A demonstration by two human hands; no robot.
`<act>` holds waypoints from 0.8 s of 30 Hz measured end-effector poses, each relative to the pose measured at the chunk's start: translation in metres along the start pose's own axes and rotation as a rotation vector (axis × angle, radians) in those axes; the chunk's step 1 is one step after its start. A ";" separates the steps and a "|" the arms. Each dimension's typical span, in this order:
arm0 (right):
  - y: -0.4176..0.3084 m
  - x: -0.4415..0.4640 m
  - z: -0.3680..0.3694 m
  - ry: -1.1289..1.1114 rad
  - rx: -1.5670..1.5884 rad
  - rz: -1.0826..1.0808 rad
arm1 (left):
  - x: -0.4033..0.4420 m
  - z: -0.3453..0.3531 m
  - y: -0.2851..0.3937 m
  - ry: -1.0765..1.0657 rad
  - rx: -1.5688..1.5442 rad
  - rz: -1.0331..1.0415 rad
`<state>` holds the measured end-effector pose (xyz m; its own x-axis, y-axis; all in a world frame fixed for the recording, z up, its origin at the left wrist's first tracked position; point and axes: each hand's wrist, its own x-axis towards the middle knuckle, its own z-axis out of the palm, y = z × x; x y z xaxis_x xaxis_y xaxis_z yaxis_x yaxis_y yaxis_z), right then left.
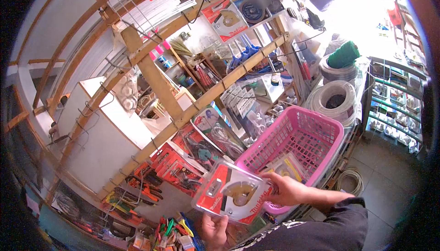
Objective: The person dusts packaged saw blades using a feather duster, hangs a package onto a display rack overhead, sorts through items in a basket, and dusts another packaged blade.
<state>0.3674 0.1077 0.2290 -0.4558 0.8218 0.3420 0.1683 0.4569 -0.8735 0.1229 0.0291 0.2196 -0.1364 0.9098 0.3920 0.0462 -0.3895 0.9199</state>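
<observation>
Both of my hands hold a red-and-white packaged cutting disc (211,207) marked Makita, with a gold-coloured disc showing on its front. My left hand (214,231) grips the lower left edge, thumb on the front. At the right edge, my right hand (285,189) has its fingers closed around the pack. Just behind the pack stands a pink plastic basket (316,177), with a few clear-packed items (289,166) lying in its near end. Red-carded packs of pliers (176,168) hang just to the left of the disc pack.
A wooden rack (169,134) with wire hooks crosses in front of me. Another Makita disc pack (224,17) hangs above. Coiled white hose (332,99) stands behind the basket. Several hand tools (172,232) sit at the bottom. A cable coil (349,181) lies on the tiled floor (380,182).
</observation>
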 end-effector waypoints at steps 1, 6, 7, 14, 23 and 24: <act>-0.002 0.006 -0.010 -0.037 -0.070 0.010 | 0.010 0.009 0.013 -0.005 0.024 0.027; -0.025 0.023 -0.055 0.203 -0.140 -0.365 | 0.057 0.058 0.087 -0.178 0.236 0.268; -0.026 0.028 -0.066 0.241 -0.219 -0.468 | 0.069 0.065 0.096 -0.178 0.362 0.312; -0.063 0.076 -0.173 0.631 -0.597 -0.691 | 0.187 0.156 0.159 -0.381 0.399 0.412; -0.089 0.152 -0.260 1.067 -0.751 -0.698 | 0.289 0.254 0.219 -0.443 0.340 0.484; -0.091 0.155 -0.264 1.068 -0.749 -0.690 | 0.296 0.257 0.220 -0.434 0.335 0.478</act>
<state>0.5118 0.2833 0.4533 0.1586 0.0775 0.9843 0.7445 0.6454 -0.1708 0.3468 0.2498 0.5411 0.3764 0.6531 0.6571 0.3122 -0.7572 0.5738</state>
